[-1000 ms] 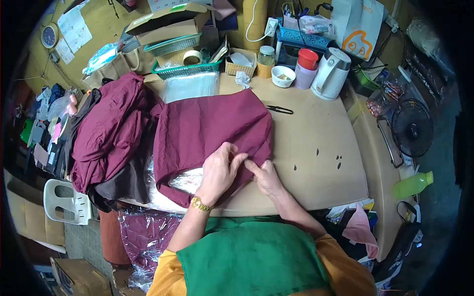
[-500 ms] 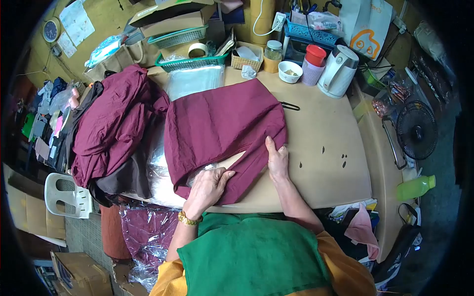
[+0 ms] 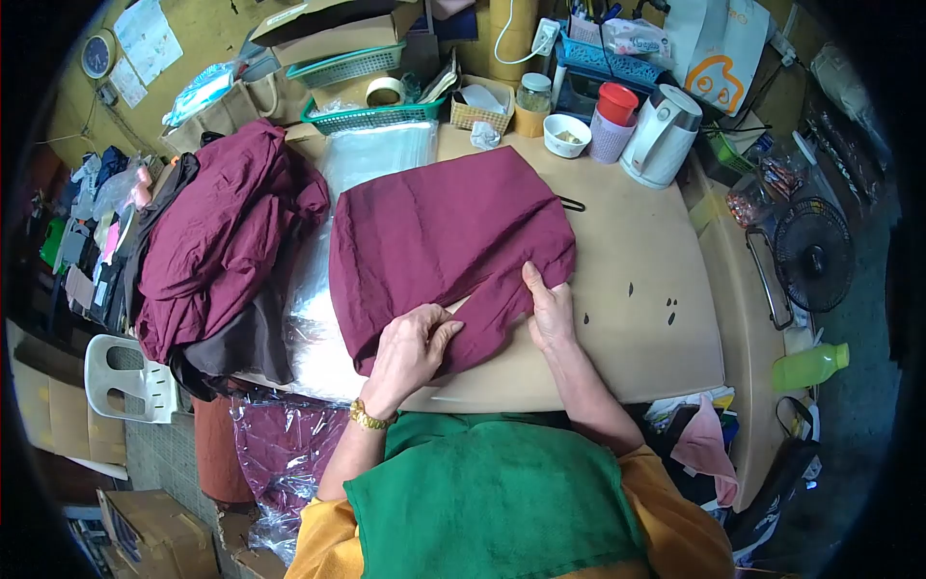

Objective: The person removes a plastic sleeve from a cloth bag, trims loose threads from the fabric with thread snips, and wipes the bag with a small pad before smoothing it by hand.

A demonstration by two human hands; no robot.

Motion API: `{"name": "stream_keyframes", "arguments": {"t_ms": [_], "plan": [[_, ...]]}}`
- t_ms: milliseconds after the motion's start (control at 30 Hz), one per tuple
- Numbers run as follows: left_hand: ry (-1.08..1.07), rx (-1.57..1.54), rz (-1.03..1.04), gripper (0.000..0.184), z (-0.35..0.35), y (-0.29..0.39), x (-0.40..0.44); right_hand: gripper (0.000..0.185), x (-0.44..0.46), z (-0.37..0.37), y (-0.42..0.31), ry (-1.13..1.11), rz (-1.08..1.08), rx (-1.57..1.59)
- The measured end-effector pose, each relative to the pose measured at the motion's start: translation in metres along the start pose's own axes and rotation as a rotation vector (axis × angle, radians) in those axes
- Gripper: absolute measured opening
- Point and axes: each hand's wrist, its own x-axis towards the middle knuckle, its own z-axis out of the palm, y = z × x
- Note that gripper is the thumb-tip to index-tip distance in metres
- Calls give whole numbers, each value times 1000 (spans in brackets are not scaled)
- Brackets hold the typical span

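A folded maroon cloth (image 3: 434, 222) lies on the brown tabletop in front of me, its near edge turned up in a flap with a narrow gap. My left hand (image 3: 415, 349) pinches the near edge of this cloth, fingers bent and thumb pressed in. At the cloth's right side, my right hand (image 3: 551, 307) grips the fold with the thumb on top; its other fingers are partly hidden. To the left rises a heap of maroon cloth (image 3: 212, 251) with dark fabric under it. Clear plastic sleeves (image 3: 381, 150) lie flat between heap and folded cloth.
Along the back stand a green basket (image 3: 374, 118), a small bowl (image 3: 566, 136), a lidded cup (image 3: 612, 125) and a white kettle (image 3: 662, 138). A black hook-like piece (image 3: 573, 204) pokes out beside the cloth. Several dark marks (image 3: 671, 311) dot the tabletop at right.
The folded cloth has shifted slightly to the right and away from me. Its near flap is drawn up and the gap has narrowed. Both hands still grip it.
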Motion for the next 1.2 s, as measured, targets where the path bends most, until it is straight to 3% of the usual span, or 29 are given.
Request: {"name": "stream_keyframes", "arguments": {"t_ms": [67,100,167,200,267,400,500,567,600,633,667,733,767,833,867,933,967,1033,1100,1200], "plan": [[49,-3,-42,16,2,2,1,50,-15,10,-13,-73,203,346],[51,-2,-45,16,3,2,0,50,-26,13,-16,-75,206,347],[116,13,-18,16,9,-1,1,47,-51,17,-16,-381,550,464],[116,13,-18,16,12,-4,2,47,-60,20,-7,-380,550,464],[140,-31,-13,16,20,-7,3,48,-74,26,14,-358,350,170],[169,14,7,18,24,-7,5,33,-75,21,6,-270,394,-22],[141,119,-22,20,19,-10,8,25,-70,3,-9,-467,714,79],[157,228,81,22,6,-15,11,37,-74,23,-75,-900,584,-621],[86,241,74,20,0,-13,12,33,-80,27,-84,-845,126,-763],[82,241,63,20,-2,-5,8,33,-80,40,-91,-850,136,-758],[129,261,199,19,-1,8,7,27,-71,60,-98,-629,-422,-1022],[353,221,436,12,10,19,4,20,-45,66,-92,-490,-900,-1226],[480,119,522,14,18,23,-5,17,-30,53,-79,-624,-806,-1224],[212,-57,560,12,25,14,-39,12,-15,52,-82,-610,-755,-1243],[224,-51,559,12,27,7,-42,11,-12,52,-87,-540,-741,-1191],[-385,-482,12,16,33,-12,-50,12,-13,56,-105,-453,-725,-1117],[-461,-577,-113,37,33,-26,-48,12,-16,54,-109,-463,-722,-1112],[-280,-1099,-179,56,41,-62,-42,13,-18,50,-116,-413,-750,-1146],[109,-1716,-168,62,38,-56,-26,15,-28,41,-118,-415,-749,-1146],[196,-1717,-185,56,8,-53,-4,15,-42,25,-119,-465,-647,-1241]]}}
